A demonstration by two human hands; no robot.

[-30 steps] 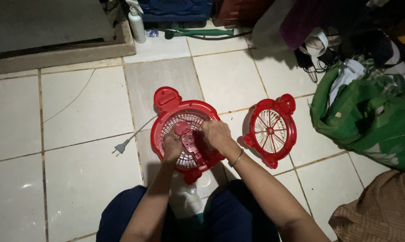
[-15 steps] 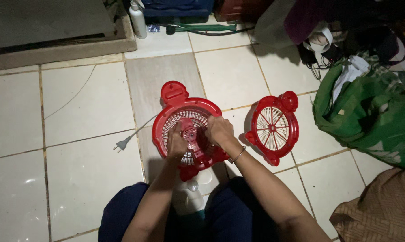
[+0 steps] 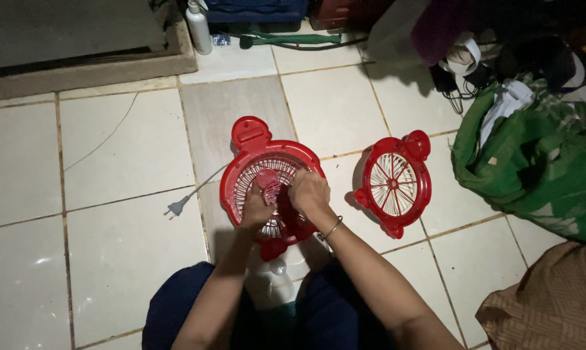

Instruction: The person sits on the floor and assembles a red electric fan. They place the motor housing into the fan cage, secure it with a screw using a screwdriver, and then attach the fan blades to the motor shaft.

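I sat on the tiled floor (image 3: 124, 253) with the red fan housing (image 3: 241, 170) lying flat in front of my knees, its white inner grille facing up. My left hand (image 3: 256, 209) was curled around the lower left side of the red fan blade (image 3: 269, 181) at the middle of the housing, fingers closed on it. My right hand (image 3: 309, 192) pressed on the blade's right side, fingers bent over it and gripping, a thin bangle (image 3: 332, 228) on that wrist. Both hands touched the blade and nearly met over its hub.

The fan's white cord ran out to the left, ending in a plug (image 3: 174, 209) on the floor. Just to the right of the housing, apart from it, lay the detached red front grille (image 3: 395, 185) with its white spokes. Farther right sat a heap of green cloth (image 3: 539, 162). A white bottle (image 3: 199, 27) stood at the far edge, by a raised step.
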